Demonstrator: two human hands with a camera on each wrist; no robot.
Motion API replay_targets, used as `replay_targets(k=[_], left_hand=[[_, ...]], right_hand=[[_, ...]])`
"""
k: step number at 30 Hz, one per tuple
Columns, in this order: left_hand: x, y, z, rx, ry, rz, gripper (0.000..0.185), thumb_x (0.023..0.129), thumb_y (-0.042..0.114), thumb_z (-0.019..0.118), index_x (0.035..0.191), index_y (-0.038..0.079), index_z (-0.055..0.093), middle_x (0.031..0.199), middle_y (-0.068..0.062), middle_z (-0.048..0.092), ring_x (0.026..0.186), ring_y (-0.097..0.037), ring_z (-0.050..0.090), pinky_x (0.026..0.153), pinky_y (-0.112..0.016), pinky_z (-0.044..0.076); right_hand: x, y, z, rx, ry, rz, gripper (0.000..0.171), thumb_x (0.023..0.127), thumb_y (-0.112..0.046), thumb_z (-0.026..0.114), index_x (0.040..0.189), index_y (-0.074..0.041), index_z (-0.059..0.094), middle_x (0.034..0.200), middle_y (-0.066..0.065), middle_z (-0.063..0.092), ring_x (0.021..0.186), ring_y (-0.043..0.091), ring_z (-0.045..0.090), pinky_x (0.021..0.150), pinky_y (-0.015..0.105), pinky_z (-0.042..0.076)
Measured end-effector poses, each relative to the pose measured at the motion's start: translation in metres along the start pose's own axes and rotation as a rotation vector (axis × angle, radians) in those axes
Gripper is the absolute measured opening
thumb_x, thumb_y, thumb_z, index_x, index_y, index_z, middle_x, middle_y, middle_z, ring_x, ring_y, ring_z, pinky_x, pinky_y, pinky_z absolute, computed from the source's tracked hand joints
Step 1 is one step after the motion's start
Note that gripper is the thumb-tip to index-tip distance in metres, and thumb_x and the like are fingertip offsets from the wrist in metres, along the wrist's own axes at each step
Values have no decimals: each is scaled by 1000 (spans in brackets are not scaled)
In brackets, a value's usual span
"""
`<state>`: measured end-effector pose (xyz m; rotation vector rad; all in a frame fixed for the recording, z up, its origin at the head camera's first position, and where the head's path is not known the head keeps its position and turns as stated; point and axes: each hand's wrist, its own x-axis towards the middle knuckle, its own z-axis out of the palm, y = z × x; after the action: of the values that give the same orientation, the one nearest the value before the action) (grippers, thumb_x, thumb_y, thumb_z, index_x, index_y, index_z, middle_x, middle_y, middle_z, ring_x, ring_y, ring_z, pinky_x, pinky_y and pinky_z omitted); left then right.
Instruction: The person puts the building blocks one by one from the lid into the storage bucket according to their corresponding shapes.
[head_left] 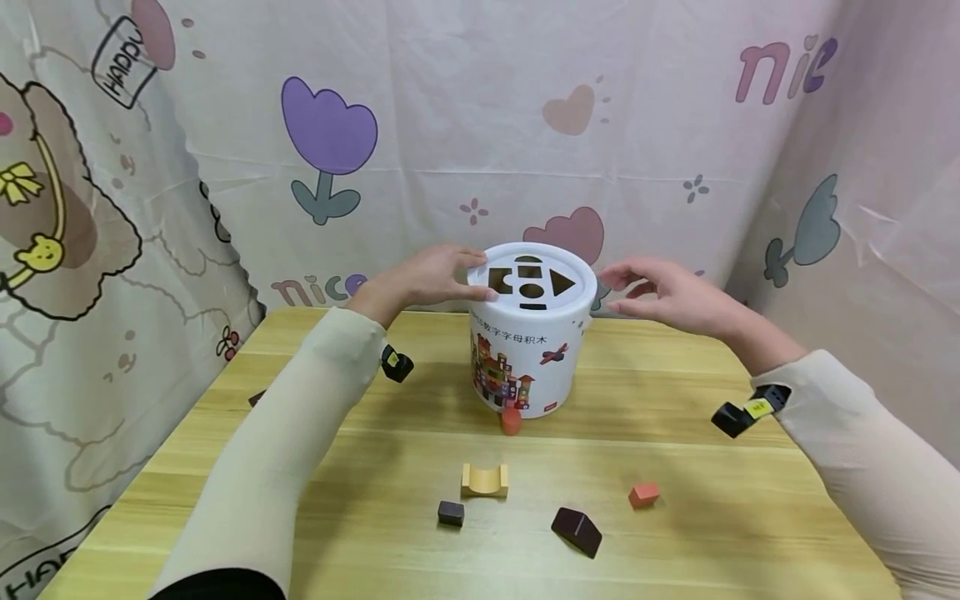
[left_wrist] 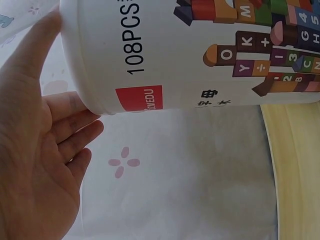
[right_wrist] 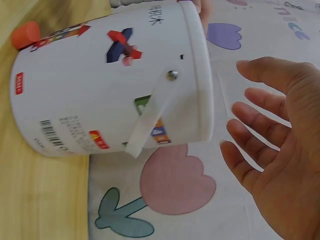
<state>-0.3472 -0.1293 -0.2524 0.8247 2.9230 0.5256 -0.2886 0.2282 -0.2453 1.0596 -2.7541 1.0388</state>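
Observation:
A white toy-block bucket point(head_left: 525, 358) stands upright on the table, printed with colourful blocks. Its white lid point(head_left: 483, 312) has cut-out shapes, among them a triangle and a round hole. My left hand point(head_left: 429, 282) holds the lid's left rim, thumb and fingers spread along it; in the left wrist view the fingers point(left_wrist: 75, 137) bend against the rim. Right of the lid, my right hand point(head_left: 671, 296) is held with loosely bent fingers and nothing in it. The right wrist view shows a gap between that hand point(right_wrist: 280, 125) and the rim. A white strap handle point(right_wrist: 152, 117) hangs down the bucket's side.
A red cylinder block point(head_left: 512, 421) stands in front of the bucket. Nearer lie a yellow arch block point(head_left: 484, 482), a small dark block point(head_left: 451, 513), a dark brown block point(head_left: 577, 532) and a red block point(head_left: 643, 496). A patterned curtain point(head_left: 450, 100) hangs behind the wooden table point(head_left: 360, 533).

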Motion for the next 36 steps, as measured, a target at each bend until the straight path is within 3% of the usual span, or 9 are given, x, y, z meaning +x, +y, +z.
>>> replay_targets(k=[5,15,22,29,36], left_hand=[[0,0,0,2,2,1,96,78,75,61,150,14,40,156,-5,34,143,-29,26,116,-54,20],[1,-1,0,2,-1,-3,98,77,77,60,150,14,40,156,-4,34,144,-28,26,116,-53,20],[1,-1,1,9,-7,10,99,76,79,58,150,14,40,156,-4,34,144,-28,26,116,-53,20],[0,-2,2,0,0,31,96,79,76,59,149,12,41,155,-6,35,143,-28,28,116,-52,22],[0,-2,1,-2,6,18,96,79,74,60,150,12,40,156,-4,34,144,-27,26,117,-51,20]], right_hand=[[-24,10,5,-9,-4,40,42,93,-17,69,132,-9,57,125,7,59,108,21,57,89,24,50],[-68,25,22,-41,-13,-28,43,91,-15,71,132,-13,57,126,2,60,110,6,57,93,21,48],[-93,33,33,-41,-34,-72,48,89,-14,73,134,-15,55,128,-3,59,112,9,58,94,23,49],[-120,39,44,-5,-72,-38,51,89,-16,74,135,-21,54,131,-4,58,112,10,57,94,24,48],[-141,51,60,49,-103,-25,54,88,-14,74,137,-18,52,131,-2,59,112,11,58,93,25,49]])
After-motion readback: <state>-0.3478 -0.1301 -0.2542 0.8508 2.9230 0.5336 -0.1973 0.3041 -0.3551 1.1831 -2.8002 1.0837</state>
